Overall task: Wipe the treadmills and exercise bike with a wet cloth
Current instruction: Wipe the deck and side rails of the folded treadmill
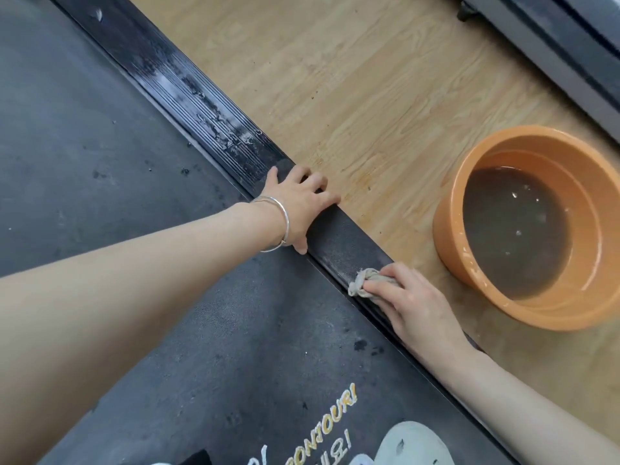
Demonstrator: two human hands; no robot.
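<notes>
My right hand point(407, 298) is gripping a grey cloth point(364, 281) against the treadmill's side rail point(214, 112), my left hand point(297, 204) is resting open on it, beside an orange basin point(449, 229) on the wooden floor point(352, 78).

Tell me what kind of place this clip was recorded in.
Probably a gym or home exercise room. The person kneels on a treadmill belt, wiping its black side rail with a cloth. Part of another machine stands across the wood-look floor, beside an orange basin of murky water.
</notes>
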